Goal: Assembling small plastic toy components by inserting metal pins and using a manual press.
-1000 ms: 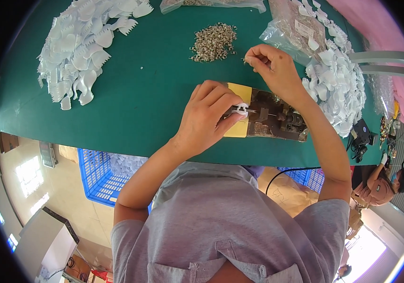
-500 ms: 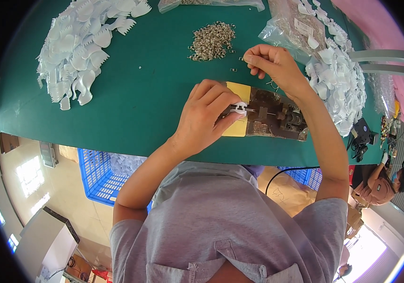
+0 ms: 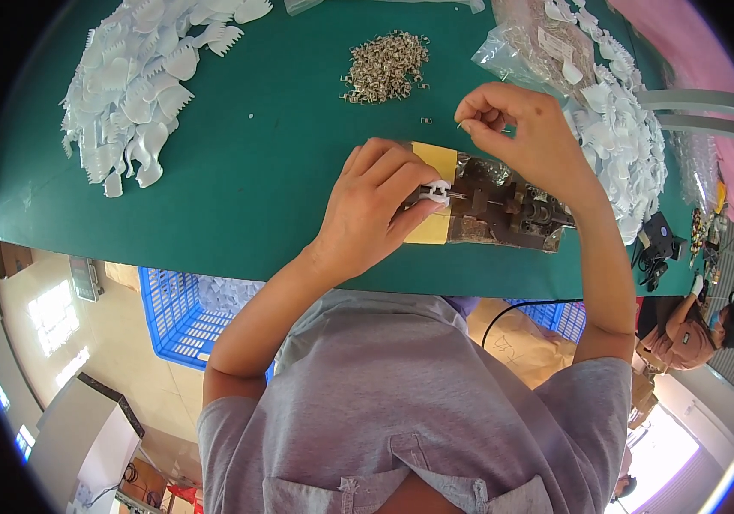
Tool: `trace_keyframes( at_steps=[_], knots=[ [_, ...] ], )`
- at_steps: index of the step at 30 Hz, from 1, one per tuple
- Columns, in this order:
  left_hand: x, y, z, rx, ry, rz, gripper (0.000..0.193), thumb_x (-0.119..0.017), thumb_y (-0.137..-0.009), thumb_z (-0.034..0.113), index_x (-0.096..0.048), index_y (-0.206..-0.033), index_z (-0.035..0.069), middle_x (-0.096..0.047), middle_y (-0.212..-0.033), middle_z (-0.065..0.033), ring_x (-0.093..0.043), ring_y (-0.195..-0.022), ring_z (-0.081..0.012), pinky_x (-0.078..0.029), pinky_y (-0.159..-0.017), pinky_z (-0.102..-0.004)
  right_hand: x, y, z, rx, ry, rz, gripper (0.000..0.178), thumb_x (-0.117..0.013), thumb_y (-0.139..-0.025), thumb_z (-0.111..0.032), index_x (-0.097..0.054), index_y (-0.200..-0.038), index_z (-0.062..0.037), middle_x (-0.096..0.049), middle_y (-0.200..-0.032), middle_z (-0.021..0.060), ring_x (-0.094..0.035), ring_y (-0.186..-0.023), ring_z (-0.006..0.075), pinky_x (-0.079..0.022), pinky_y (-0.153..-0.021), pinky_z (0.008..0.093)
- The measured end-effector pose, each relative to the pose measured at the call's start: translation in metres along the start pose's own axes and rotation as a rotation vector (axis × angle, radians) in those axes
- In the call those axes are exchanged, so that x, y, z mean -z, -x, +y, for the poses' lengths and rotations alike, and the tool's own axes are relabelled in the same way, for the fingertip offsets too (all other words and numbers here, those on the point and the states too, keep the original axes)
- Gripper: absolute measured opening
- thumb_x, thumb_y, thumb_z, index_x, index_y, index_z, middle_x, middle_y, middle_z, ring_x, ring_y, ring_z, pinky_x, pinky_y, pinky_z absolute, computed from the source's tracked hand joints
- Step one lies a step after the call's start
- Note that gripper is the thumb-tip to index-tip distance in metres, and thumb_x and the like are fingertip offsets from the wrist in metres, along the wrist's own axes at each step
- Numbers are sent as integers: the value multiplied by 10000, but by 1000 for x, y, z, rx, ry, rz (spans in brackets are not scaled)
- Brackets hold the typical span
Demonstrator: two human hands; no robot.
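My left hand [image 3: 368, 204] is closed round a white plastic clip part [image 3: 438, 192], holding it against the tip of a metal jig [image 3: 491, 210]. A thin rod of the jig runs toward this part. My right hand [image 3: 531, 133] hovers above the jig's far side, thumb and forefinger pinched together. A tiny metal piece [image 3: 459, 126] peeks out at those fingertips; its exact shape is too small to tell. One loose small metal clip [image 3: 426, 120] lies on the table left of my right hand. Beyond it is a heap of small metal clips [image 3: 384, 67].
Toothed white plastic pieces [image 3: 131, 103] are heaped at the left, with another pile [image 3: 620, 154] at the right. Clear plastic bags [image 3: 512, 51] lie at the back right. Under the green table [image 3: 238, 214] stands a blue crate [image 3: 174, 321]. A co-worker [image 3: 692, 334] sits far right.
My right hand has moved right and slightly nearer, still pinched. My left hand stays on the white part at the jig.
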State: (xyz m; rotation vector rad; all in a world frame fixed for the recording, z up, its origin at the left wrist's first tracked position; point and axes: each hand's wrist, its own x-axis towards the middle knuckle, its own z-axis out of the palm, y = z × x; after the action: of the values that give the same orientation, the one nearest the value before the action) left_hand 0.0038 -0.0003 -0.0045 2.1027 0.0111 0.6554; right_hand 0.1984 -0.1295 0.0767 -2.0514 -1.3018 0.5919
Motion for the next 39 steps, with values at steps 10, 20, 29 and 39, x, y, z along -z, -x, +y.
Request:
trace_keyframes(
  at_steps=[10, 20, 29, 39],
  knots=[
    [-3, 0, -2, 43, 11, 30, 319, -859, -767, 130, -671, -1020, 77, -663, -993, -60, -612, -1001, -298, -481, -881, -430, -19, 34, -38, 18, 41, -126, 71, -658, -966, -61, -650, -1007, -3, -632, -912, 94, -637, -790, 231, -501, -697, 330],
    [-2, 3, -2, 66, 20, 24, 439, -873, -749, 112, -632, -1113, 70, -684, -1017, -48, -624, -1009, -293, -484, -893, -420, -30, 40, -44, 36, 136, -76, 76, -667, -928, -11, -644, -1001, -5, -639, -921, 102, -662, -755, 254, -522, -664, 345],
    [-1, 2, -1, 67, 42, 23, 478, -854, -737, 64, -631, -1159, 76, -690, -1022, -42, -629, -1012, -286, -485, -909, -420, -61, 57, -47, 163, 239, 225, 116, -698, -875, -18, -642, -971, -48, -616, -900, 88, -666, -849, 292, -549, -698, 419],
    [-2, 2, 2, 127, 53, 12, 449, -848, -773, 56, -643, -1172, 40, -693, -1036, -77, -641, -997, -290, -535, -837, -397, -15, 12, -50, -60, 251, -229, 98, -692, -854, -155, -646, -858, -69, -693, -840, 98, -691, -871, 340, -537, -728, 461]
  ],
)
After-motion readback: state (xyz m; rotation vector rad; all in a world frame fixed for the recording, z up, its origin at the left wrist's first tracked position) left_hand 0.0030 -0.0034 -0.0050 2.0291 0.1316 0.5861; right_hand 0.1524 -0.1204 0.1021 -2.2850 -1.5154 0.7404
